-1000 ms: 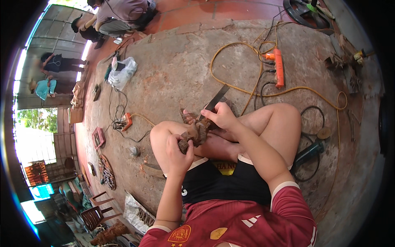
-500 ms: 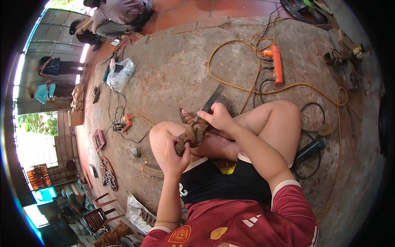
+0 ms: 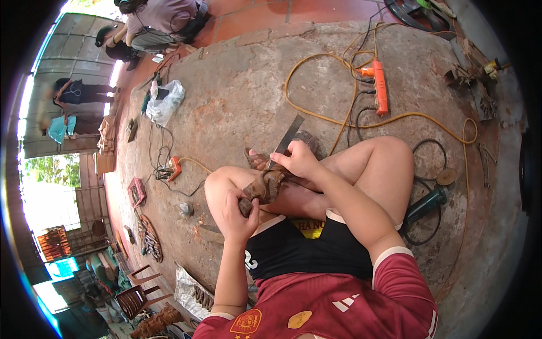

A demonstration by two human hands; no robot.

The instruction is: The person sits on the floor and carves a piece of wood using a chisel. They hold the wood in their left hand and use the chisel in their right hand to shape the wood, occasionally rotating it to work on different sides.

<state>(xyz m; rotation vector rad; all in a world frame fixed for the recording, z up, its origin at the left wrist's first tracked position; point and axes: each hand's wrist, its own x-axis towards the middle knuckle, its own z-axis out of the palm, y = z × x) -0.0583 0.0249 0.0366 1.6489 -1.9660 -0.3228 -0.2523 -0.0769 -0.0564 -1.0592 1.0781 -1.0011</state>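
Carved wooden piece (image 3: 264, 187): brown, knobbly, folded and hollowed surface, darker blunt end toward the wearer's left; finer carving too small to make out. It's held above the crossed legs, off the floor (image 3: 248, 107). Left hand (image 3: 239, 217) closed around the blunt end. Right hand (image 3: 297, 161) gripping a flat dark metal blade (image 3: 290, 134), slanted, lower end at the piece's far side; can't tell if it's touching.

Floor is rough grey-brown concrete, stained, meeting red tiles (image 3: 248, 17) along its far edge. Toward the far right corner, an orange power strip (image 3: 380, 87) with black plugs and a looped yellow cable (image 3: 418, 115). Green power tool (image 3: 426, 206) beside the right knee, toward the right edge. Clear plastic bag (image 3: 165, 104) near the far left corner. Brown chair (image 3: 132, 302) by the near left corner, from where I stand. Two people (image 3: 164, 25) crouch past the far left corner; bright openings light the left wall.
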